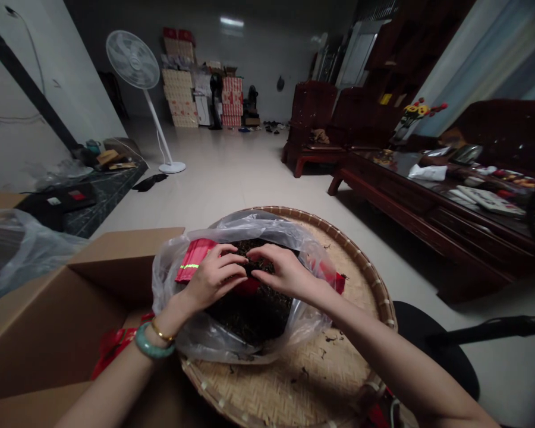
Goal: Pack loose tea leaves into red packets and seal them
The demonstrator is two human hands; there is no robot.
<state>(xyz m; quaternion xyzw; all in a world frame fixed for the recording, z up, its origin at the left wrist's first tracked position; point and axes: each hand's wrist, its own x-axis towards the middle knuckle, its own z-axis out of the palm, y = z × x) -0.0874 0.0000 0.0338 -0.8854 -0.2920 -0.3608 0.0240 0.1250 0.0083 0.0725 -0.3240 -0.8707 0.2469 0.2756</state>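
Observation:
A clear plastic bag (249,355) lies spread open with dark, dried, leaf-like bits (267,312) inside, probably loose tea. Over it my left hand (216,273) and my right hand (283,270) face each other with curved fingers. Their fingertips close in on a small red packet (248,286), mostly hidden by the fingers and shadow. Flat pink-red packets (194,260) with a yellow-green mark rest in the bag beside my left hand. A green bangle and a gold one circle my left wrist.
Under the bag is a round woven bamboo tray (339,380) with scattered dark bits. An open cardboard box (31,333) holding red packets (116,348) stands left. A black round base (432,345) is at right, a wooden table (410,220) beyond, and a white fan (134,59) farther back.

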